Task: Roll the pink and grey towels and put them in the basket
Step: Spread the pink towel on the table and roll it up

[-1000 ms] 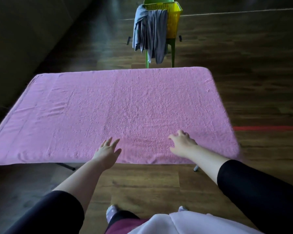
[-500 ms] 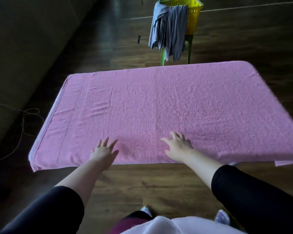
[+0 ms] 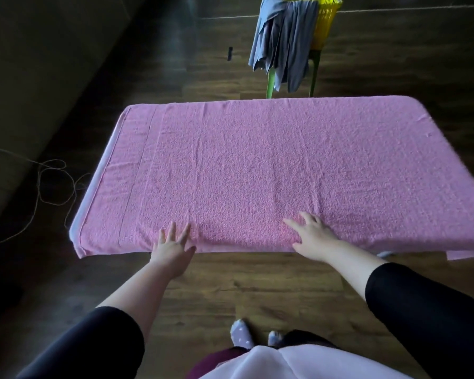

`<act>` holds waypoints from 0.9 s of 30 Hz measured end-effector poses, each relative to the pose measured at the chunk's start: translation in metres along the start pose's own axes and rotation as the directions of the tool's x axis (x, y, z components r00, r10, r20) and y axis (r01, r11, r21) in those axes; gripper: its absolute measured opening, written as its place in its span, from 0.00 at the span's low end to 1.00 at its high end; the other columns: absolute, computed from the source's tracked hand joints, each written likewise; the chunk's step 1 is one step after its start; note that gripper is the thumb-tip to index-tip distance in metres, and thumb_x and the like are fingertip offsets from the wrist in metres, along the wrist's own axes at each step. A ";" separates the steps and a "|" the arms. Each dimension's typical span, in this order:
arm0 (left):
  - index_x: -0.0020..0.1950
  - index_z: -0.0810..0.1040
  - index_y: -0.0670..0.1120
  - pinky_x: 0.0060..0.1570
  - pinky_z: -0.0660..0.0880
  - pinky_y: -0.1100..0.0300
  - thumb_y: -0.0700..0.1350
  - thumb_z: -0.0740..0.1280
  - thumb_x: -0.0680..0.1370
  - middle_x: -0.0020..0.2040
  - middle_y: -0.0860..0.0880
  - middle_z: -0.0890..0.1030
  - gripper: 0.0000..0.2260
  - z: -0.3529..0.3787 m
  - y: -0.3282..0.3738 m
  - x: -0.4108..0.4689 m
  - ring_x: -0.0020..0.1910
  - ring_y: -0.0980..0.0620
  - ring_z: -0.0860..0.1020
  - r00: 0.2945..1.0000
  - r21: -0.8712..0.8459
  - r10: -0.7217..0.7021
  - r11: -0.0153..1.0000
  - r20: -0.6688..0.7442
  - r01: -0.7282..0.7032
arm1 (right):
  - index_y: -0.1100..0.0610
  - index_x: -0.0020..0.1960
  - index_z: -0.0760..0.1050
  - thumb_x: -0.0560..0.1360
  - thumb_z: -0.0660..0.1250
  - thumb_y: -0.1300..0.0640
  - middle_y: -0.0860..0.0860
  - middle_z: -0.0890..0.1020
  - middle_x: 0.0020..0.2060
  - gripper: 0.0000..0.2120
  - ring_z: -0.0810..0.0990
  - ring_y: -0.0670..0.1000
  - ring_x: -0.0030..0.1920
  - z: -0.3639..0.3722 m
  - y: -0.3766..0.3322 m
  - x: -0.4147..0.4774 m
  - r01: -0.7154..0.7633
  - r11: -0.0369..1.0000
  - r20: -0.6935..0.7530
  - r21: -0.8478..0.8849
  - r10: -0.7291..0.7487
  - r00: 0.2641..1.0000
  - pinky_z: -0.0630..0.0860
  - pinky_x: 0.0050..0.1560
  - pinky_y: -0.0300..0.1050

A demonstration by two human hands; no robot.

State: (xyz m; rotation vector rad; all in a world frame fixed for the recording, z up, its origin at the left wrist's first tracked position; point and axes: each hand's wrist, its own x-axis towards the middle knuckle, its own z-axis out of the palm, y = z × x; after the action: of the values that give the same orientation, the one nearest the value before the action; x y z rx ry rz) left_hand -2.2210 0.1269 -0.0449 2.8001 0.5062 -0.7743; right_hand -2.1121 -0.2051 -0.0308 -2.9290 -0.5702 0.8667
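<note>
A pink towel [image 3: 271, 165] lies spread flat over a table and covers it almost entirely. My left hand [image 3: 173, 246] rests on the towel's near edge with straight, spread fingers. My right hand [image 3: 311, 235] presses flat on the towel a little to the right, fingers spread. A grey towel [image 3: 282, 42] hangs over the side of a yellow basket [image 3: 326, 20] beyond the table's far edge.
The basket stands on a green stool [image 3: 271, 83] behind the table. A thin cable [image 3: 52, 184] loops on the dark wooden floor to the left. A small dark object [image 3: 230, 53] lies on the floor farther back. My socked feet [image 3: 241, 335] show below.
The view has swung to the left, so the table's left end now shows. Both hands stay flat on the towel's near edge and have slid slightly left along it.
</note>
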 end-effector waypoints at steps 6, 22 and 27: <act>0.77 0.39 0.59 0.74 0.52 0.39 0.58 0.53 0.82 0.79 0.48 0.39 0.30 -0.025 -0.004 -0.010 0.77 0.43 0.39 0.993 -0.113 -0.004 0.994 -0.114 -0.009 | 0.43 0.76 0.53 0.78 0.61 0.51 0.55 0.50 0.77 0.30 0.58 0.61 0.74 -0.031 -0.038 0.002 0.118 0.993 -0.076 0.024 -0.116 0.990 0.73 0.63 0.56; 0.78 0.54 0.54 0.73 0.58 0.49 0.56 0.61 0.79 0.78 0.47 0.58 0.29 -0.050 -0.203 -0.036 0.77 0.46 0.54 0.950 -0.296 -0.199 0.947 -0.242 0.123 | 0.46 0.73 0.62 0.76 0.62 0.48 0.55 0.58 0.73 0.26 0.58 0.58 0.73 -0.059 -0.303 0.042 0.424 0.906 -0.070 -0.011 -0.424 0.903 0.67 0.67 0.59; 0.78 0.55 0.53 0.72 0.60 0.52 0.57 0.60 0.79 0.77 0.48 0.60 0.29 -0.073 -0.307 -0.027 0.76 0.48 0.57 0.938 -0.272 -0.194 0.955 -0.286 0.114 | 0.47 0.73 0.62 0.76 0.62 0.49 0.56 0.60 0.72 0.26 0.61 0.59 0.71 -0.060 -0.411 0.075 0.427 0.904 -0.096 -0.018 -0.427 0.899 0.67 0.66 0.58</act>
State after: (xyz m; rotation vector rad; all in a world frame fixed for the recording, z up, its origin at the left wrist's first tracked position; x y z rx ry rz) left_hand -2.3232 0.4230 0.0028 2.6705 0.8248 -0.2640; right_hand -2.1601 0.2088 0.0365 -2.6542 -1.1422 0.6618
